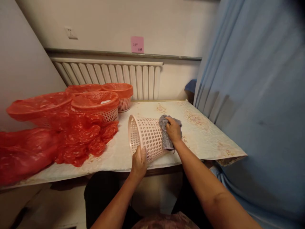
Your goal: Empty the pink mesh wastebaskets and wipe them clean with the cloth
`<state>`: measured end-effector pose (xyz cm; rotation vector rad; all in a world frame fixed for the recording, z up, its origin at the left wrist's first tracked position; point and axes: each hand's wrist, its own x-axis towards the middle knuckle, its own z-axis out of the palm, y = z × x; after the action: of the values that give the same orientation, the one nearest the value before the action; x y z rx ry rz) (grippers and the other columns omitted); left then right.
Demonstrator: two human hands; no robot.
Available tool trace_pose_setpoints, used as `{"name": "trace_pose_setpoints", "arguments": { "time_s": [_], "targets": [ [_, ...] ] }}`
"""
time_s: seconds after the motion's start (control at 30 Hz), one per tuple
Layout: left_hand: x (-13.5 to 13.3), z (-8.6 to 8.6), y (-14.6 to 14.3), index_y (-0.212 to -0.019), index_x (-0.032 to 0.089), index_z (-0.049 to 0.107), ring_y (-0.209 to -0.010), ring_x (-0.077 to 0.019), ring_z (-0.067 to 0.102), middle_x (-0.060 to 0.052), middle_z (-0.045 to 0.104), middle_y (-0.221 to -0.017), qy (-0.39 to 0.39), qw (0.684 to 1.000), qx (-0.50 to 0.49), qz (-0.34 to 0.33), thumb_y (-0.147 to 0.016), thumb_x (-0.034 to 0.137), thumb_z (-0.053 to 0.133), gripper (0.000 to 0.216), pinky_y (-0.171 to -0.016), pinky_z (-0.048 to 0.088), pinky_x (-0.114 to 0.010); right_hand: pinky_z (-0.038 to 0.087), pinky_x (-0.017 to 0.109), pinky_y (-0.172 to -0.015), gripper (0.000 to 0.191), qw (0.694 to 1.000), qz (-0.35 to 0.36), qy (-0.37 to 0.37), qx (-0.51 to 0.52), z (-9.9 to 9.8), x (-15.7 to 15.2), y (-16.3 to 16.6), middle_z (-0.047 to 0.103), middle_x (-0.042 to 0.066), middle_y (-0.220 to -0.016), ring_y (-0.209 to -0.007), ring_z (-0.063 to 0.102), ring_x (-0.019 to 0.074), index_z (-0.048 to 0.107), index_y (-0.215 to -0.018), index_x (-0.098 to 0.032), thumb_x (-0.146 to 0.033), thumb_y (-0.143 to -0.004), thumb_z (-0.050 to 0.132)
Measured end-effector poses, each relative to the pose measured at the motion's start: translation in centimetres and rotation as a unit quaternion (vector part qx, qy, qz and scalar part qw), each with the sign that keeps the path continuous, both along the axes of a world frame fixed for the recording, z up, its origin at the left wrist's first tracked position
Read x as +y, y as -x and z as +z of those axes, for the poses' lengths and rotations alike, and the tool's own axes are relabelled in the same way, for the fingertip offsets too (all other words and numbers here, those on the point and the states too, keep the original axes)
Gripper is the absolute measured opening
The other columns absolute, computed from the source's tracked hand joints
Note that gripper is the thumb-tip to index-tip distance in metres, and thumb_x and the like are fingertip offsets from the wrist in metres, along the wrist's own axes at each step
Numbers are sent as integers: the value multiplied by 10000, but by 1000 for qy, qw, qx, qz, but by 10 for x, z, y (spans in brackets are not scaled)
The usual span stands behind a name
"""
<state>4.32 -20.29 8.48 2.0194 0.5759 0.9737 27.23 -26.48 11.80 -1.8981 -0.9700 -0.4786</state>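
Observation:
A pale pink plastic wastebasket (151,135) with rows of holes lies on its side on the table, its mouth facing left. My left hand (139,162) grips the rim at the near side, thumb on the outer wall and fingers going inside, partly hidden. Against the basket's base end, my right hand (173,129) presses a grey fluffy cloth (165,127), its fingers closed on the fabric. The cloth covers the bottom end and part of the side wall.
Several wastebaskets lined with red plastic bags (95,101) stand at the left of the table (205,140), behind a heap of loose red bags (81,136). A radiator (114,74) lines the wall. A blue curtain (250,95) hangs at the right.

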Motion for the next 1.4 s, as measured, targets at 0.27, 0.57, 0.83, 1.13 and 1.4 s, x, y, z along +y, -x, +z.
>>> {"name": "trace_pose_setpoints", "arguments": {
  "time_s": [0.27, 0.57, 0.83, 1.13, 1.4],
  "targets": [
    [9, -18, 6, -965, 174, 557, -670, -176, 551, -19, 598, -718, 2, 1000, 26, -6, -955, 438, 262, 396, -650, 427, -297, 463, 385, -973, 382, 990, -123, -63, 18, -34, -41, -17, 695, 95, -1116, -1056, 621, 224, 671, -1075, -167, -177, -787, 420],
    [13, -29, 6, -1082, 134, 565, -825, -225, 627, -97, 672, -876, -17, 999, 20, -41, -954, 437, 254, 452, -772, 486, -356, 378, 426, -1111, 505, 987, 95, -100, -88, -20, -12, 114, 637, 51, -1239, -1238, 536, 182, 641, -1125, -215, -45, -725, 383],
    [7, -40, 12, -1062, 144, 553, -793, -225, 621, -93, 656, -838, -33, 998, 31, -32, -958, 428, 249, 428, -773, 493, -376, 412, 356, -1073, 485, 980, 170, -58, -85, 30, 26, 103, 649, 56, -1234, -1197, 564, 167, 651, -1113, -189, -31, -728, 402],
    [-1, -60, 21, -957, 183, 549, -744, -216, 597, -72, 636, -804, -34, 999, 19, -35, -943, 428, 290, 357, -723, 478, -350, 475, 307, -891, 358, 998, -37, 20, 51, 15, -4, -7, 726, 50, -1063, -976, 652, 204, 692, -1072, -219, -178, -810, 450],
    [7, -62, 22, -895, 198, 532, -700, -204, 591, -44, 608, -735, -28, 999, 21, -25, -945, 479, 251, 401, -679, 473, -330, 450, 415, -988, 398, 978, -165, -124, 30, -55, -50, 10, 672, 105, -1158, -1106, 602, 229, 648, -1115, -175, -209, -810, 394]
  ]
}}
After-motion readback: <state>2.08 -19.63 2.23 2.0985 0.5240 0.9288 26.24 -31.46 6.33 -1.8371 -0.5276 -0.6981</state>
